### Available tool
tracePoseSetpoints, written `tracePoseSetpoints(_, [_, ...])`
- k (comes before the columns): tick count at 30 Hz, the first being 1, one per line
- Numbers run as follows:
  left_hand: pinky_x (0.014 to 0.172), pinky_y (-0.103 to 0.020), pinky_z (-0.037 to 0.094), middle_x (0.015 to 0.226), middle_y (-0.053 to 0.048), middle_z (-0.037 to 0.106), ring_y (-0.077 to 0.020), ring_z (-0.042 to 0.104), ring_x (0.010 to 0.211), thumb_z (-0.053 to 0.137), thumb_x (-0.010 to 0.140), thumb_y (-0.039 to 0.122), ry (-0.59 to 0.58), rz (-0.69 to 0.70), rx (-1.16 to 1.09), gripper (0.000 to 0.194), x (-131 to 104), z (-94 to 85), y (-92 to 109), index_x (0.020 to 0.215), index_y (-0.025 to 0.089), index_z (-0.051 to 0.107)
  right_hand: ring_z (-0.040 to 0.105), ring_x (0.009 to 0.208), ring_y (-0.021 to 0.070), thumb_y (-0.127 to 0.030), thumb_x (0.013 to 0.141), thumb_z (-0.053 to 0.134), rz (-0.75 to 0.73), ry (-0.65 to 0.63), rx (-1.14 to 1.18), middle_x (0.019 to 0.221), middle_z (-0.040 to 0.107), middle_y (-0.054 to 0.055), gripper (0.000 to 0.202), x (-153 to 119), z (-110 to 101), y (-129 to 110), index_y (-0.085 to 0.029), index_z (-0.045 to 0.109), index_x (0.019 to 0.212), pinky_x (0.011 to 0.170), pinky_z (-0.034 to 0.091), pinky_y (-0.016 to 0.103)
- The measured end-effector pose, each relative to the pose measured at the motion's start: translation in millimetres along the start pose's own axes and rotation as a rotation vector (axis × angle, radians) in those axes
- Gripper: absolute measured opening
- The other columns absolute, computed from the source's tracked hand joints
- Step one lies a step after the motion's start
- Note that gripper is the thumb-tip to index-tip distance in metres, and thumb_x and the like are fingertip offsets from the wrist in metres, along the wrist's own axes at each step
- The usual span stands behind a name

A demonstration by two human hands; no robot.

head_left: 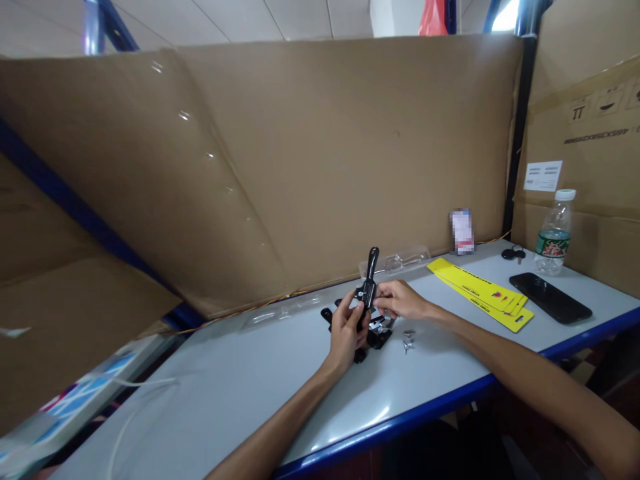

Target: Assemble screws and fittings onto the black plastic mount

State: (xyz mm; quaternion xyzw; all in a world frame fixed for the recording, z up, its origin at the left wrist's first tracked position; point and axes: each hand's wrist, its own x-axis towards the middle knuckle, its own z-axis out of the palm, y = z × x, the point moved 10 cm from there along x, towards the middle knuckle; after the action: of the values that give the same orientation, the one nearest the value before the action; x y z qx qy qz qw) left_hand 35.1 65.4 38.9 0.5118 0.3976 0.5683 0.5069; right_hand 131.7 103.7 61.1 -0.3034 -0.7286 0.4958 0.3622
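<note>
My left hand (347,329) is wrapped round a black spokeshave (371,280), held above the table with one handle pointing up. My right hand (400,300) reaches in from the other side, its fingertips pinched against the middle of the tool. Whatever is between those fingertips is too small to make out. Under and behind my hands lie more black spokeshave parts (380,339), partly covered by my left hand. Small silvery thumb screws (408,345) rest on the table just to the right of them.
Yellow printed cards (477,293) lie to the right, beside a black phone (550,297). A water bottle (554,233) and keys (513,253) stand farther back. Clear plastic packaging (400,260) lies along the cardboard wall (350,147). A white cable (145,383) crosses the table's left end.
</note>
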Motion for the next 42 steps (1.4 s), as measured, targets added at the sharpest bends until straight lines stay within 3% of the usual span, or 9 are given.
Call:
tracePoseSetpoints(4, [0.032,-0.013,0.018,0.054,0.012,0.045,-0.0032,0.027,0.034,0.073,0.077,0.054,0.022,0.030,0.036,0.065,1,-4.7,7,0.128,0.021,0.051,0.046,0.040,0.0065,-0.013,0.084,0.057,-0.004,0.037,-0.005,0.058,0.057,-0.006,0.013,1,-1,0,-0.017,0.054,0.072,0.042,0.034,0.018])
tracePoseSetpoints(9, [0.033,-0.016,0.020,0.051,0.010,0.048,-0.0045,0.030,0.034,0.072,0.076,0.057,0.015,0.040,0.178,0.066,5,-10.5,7,0.126,0.017,0.054,0.045,0.039,0.0072,-0.014,0.083,0.061,0.128,0.000,-0.099,0.061,0.059,-0.006,0.002,0,-8,11,-0.016,0.061,0.083,0.043,0.033,0.020])
tracePoseSetpoints(12, [0.035,-0.017,0.024,0.053,0.009,0.051,-0.0054,0.033,0.036,0.070,0.078,0.056,0.045,0.049,0.213,0.062,8,-14.1,1,0.123,0.016,0.055,0.052,0.050,0.0096,-0.010,0.079,0.064,0.023,0.214,-0.339,0.063,0.060,-0.007,0.017,-7,-34,-10,-0.017,0.061,0.094,0.053,0.035,0.020])
tracePoseSetpoints(15, [0.038,-0.018,0.027,0.056,0.007,0.052,-0.0069,0.037,0.039,0.069,0.080,0.052,0.081,0.103,0.256,0.055,10,-15.9,0,0.120,0.016,0.059,0.059,0.065,0.0138,-0.022,0.089,0.062,-0.181,0.411,-0.689,0.070,0.065,-0.002,0.006,-24,-41,-48,-0.018,0.062,0.093,0.062,0.036,0.023])
tracePoseSetpoints(18, [0.043,-0.019,0.030,0.057,0.005,0.053,-0.0095,0.041,0.045,0.067,0.083,0.047,0.092,0.190,0.333,0.048,8,-14.5,6,0.119,0.016,0.062,0.065,0.076,0.0188,-0.039,0.098,0.055,-0.277,0.309,-0.974,0.087,0.072,0.007,0.023,-31,-14,-61,-0.017,0.064,0.098,0.066,0.037,0.026])
tracePoseSetpoints(22, [0.051,-0.021,0.036,0.062,0.003,0.057,-0.0133,0.047,0.054,0.062,0.088,0.039,0.069,0.280,0.463,0.041,0,-8.6,18,0.123,0.018,0.064,0.069,0.081,0.0243,-0.049,0.101,0.048,-0.278,0.189,-1.170,0.101,0.073,0.015,0.038,-32,9,-53,-0.014,0.063,0.110,0.067,0.040,0.029])
tracePoseSetpoints(28, [0.057,-0.022,0.036,0.067,0.001,0.062,-0.0138,0.048,0.056,0.055,0.088,0.027,0.031,0.344,0.680,0.042,-8,1.5,29,0.129,0.019,0.063,0.070,0.085,0.0249,-0.042,0.104,0.042,-0.266,0.162,-1.246,0.105,0.073,0.016,0.036,-30,13,-49,-0.014,0.061,0.116,0.068,0.041,0.029])
tracePoseSetpoints(37, [0.057,-0.022,0.036,0.072,-0.002,0.067,-0.0152,0.052,0.057,0.057,0.086,0.025,0.044,0.352,0.671,0.041,-8,-0.1,28,0.126,0.020,0.066,0.070,0.083,0.0246,-0.037,0.106,0.036,-0.283,0.155,-1.297,0.101,0.073,0.015,0.036,-30,19,-46,-0.013,0.062,0.112,0.066,0.040,0.029])
tracePoseSetpoints(42, [0.059,-0.023,0.038,0.074,-0.003,0.069,-0.0152,0.054,0.057,0.051,0.090,0.024,0.037,0.374,0.778,0.042,-9,2.5,28,0.129,0.018,0.064,0.070,0.082,0.0239,-0.034,0.107,0.032,-0.295,0.121,-1.345,0.100,0.073,0.015,0.037,-30,21,-44,-0.013,0.062,0.111,0.066,0.041,0.030])
